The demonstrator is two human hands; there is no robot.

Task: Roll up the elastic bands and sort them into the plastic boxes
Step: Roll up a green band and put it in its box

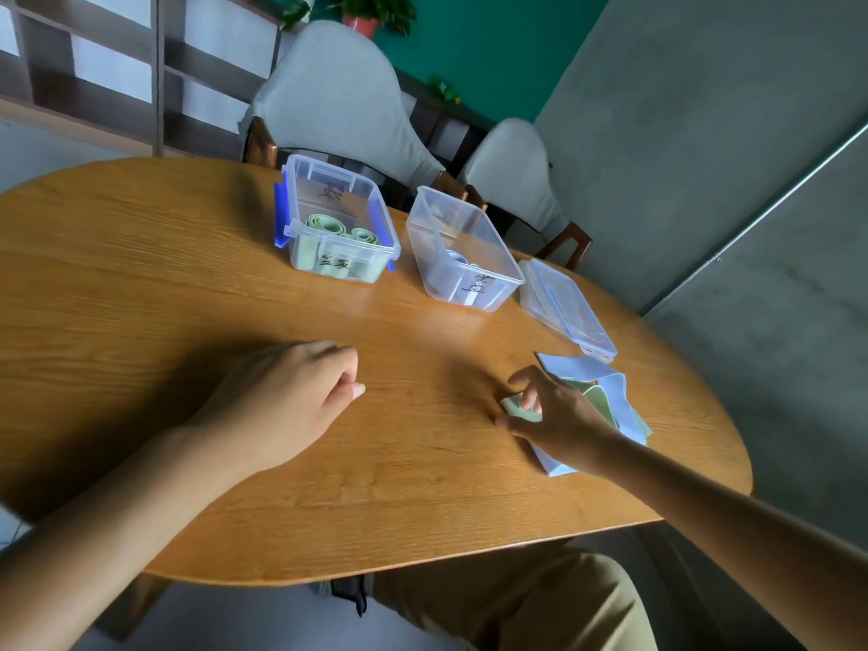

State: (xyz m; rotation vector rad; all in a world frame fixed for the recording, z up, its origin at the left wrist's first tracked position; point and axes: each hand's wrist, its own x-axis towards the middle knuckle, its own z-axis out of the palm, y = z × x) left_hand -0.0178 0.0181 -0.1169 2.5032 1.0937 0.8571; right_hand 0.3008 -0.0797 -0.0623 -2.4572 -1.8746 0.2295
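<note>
A green elastic band (519, 408) is pinched at its end by the right hand (559, 415), atop the pile at four o'clock; judged light, limp, stretchy; the left hand (291, 397) is loosely curled, empty.

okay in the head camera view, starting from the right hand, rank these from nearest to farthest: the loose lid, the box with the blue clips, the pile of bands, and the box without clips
From the right hand:
1. Pile of bands, under its fingers.
2. Loose lid, just beyond the pile, toward the table's right edge.
3. Box without clips, farther back, mid-table.
4. Box with the blue clips, farthest, back and to the left.
</note>
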